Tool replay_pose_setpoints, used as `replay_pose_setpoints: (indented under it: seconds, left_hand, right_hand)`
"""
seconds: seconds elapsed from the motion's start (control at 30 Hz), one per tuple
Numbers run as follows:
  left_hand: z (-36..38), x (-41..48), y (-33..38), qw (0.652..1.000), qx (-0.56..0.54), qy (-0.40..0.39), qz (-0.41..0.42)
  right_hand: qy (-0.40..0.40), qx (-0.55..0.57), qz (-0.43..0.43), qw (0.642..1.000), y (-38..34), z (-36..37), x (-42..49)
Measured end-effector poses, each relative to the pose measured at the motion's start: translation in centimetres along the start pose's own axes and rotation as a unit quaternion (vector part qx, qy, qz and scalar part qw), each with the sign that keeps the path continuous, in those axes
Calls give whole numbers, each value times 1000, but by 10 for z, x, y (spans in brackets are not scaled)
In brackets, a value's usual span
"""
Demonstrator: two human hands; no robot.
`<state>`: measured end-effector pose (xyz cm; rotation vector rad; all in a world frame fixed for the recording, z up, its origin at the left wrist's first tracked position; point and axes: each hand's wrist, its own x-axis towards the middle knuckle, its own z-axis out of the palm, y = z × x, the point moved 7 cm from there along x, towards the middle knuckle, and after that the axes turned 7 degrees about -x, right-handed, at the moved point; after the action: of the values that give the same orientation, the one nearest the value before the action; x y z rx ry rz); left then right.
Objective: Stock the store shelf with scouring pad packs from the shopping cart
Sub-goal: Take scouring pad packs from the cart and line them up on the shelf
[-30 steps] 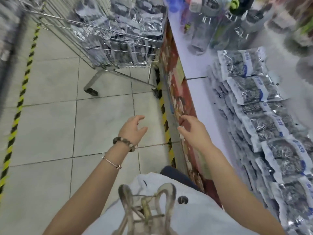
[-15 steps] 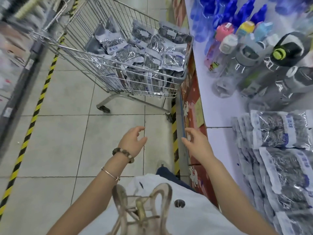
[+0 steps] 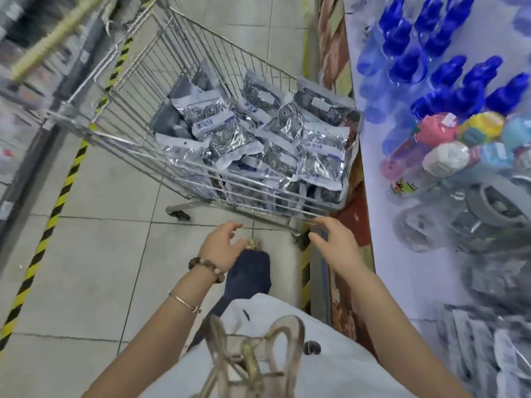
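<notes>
The left hand (image 3: 219, 245) and right hand (image 3: 337, 244) are both empty, fingers spread, just by the near end of the shopping cart (image 3: 120, 139). The scouring pad packs (image 3: 320, 156) lie piled inside it, left of the store shelf (image 3: 402, 282). They look light, squashy and shiny — maybe slippery — so pinching a flat top edge seems best.

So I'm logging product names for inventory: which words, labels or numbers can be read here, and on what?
No text reads clearly.
Scouring pad packs in the shopping cart: blue characters on white bands, too blurred to read.
White stickers on two rear packs: too small to read.
Pink bottle: yellow-and-black label near its base, too blurred to read.
</notes>
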<state>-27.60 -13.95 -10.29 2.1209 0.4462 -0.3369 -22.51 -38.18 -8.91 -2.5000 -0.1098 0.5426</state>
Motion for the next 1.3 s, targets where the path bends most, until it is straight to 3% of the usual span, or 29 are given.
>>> replay_pose_setpoints:
  seconds: [0.27, 0.63, 0.93, 1.03, 1.2, 1.3]
  left_hand:
    - [-31, 157, 67, 995, 55, -61, 65]
    - [6, 267, 88, 981, 117, -154, -1]
    - [50, 299, 103, 970, 116, -211, -40]
    - [61, 300, 97, 967, 60, -223, -109]
    - [90, 294, 94, 933, -43, -291, -205]
    - [85, 297, 95, 933, -98, -266, -221]
  right_hand:
    - [21, 11, 84, 996, -24, -32, 111]
    - [24, 21, 265, 964, 35, -47, 216]
    - [16, 24, 290, 957, 52, -30, 276]
    - [8, 26, 274, 961, 41, -21, 282]
    - [69, 171, 358, 915, 44, -13, 278]
    - [82, 278, 375, 881, 45, -12, 276]
